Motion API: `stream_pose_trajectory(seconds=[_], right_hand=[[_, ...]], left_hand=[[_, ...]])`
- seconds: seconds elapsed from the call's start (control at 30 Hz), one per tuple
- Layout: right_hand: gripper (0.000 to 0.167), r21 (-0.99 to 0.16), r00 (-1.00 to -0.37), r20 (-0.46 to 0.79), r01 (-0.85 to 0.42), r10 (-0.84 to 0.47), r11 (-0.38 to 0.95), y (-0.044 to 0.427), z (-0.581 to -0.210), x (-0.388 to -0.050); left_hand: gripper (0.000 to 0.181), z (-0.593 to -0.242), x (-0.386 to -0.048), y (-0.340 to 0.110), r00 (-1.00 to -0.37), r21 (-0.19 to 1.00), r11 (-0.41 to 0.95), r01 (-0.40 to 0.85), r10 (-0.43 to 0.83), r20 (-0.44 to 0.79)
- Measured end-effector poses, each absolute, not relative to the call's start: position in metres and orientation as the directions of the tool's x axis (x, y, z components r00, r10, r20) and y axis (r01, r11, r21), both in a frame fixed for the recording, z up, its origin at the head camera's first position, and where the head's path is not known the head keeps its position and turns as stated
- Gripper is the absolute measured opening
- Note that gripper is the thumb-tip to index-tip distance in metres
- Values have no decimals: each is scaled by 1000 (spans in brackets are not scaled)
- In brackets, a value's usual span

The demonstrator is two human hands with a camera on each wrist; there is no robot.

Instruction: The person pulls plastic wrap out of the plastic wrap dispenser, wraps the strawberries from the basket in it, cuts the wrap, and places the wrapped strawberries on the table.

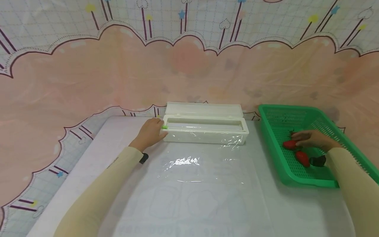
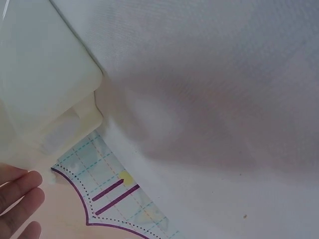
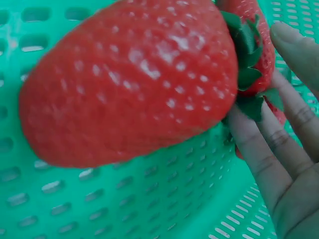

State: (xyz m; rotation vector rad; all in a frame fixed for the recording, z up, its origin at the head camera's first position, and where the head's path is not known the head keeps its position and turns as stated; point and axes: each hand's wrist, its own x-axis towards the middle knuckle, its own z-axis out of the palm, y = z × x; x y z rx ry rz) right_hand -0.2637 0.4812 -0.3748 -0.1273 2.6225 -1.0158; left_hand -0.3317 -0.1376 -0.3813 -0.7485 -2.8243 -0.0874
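My left hand [image 1: 150, 132] touches the left end of a white cling film box [image 1: 204, 136], beside a small green piece [image 1: 164, 127]. The box's lid [image 1: 204, 109] is raised at the back. Fingertips [image 2: 30, 191] show near the box's corner in the left wrist view. Clear film [image 1: 189, 161] stretches from the box toward me over the table. In the green basket [image 1: 296, 181], my right hand [image 1: 315, 140] reaches among red strawberries, thumb and fingers spread around one [image 3: 256, 59] by its leaves. Another strawberry [image 3: 134, 84] lies closer to the right wrist camera.
One more strawberry [image 1: 302, 159] and a dark object [image 1: 317, 161] lie in the basket near my right wrist. A white cover [image 1: 124, 197] lies over the table. Behind it hangs a patterned peach cloth [image 1: 148, 75].
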Motion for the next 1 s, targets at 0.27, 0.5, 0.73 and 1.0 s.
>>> stream_pose_trajectory(seconds=[0.27, 0.5, 0.73, 1.0], right_hand=[[61, -663, -900, -384, 114, -205, 740, 471, -373, -267], [65, -645, -872, -441, 142, -213, 751, 461, -375, -269], [66, -628, -844, -495, 183, -206, 757, 450, -373, -271], [60, -660, -791, -560, 244, -248, 711, 448, -376, -276]], left_hand=[[49, -381, -332, -138, -842, -3, 866, 500, 487, 234], [49, -379, -331, -137, -839, -14, 865, 502, 490, 234], [49, -379, -330, -137, -839, -24, 867, 498, 489, 236], [50, -378, -328, -136, -840, -22, 867, 498, 489, 236]])
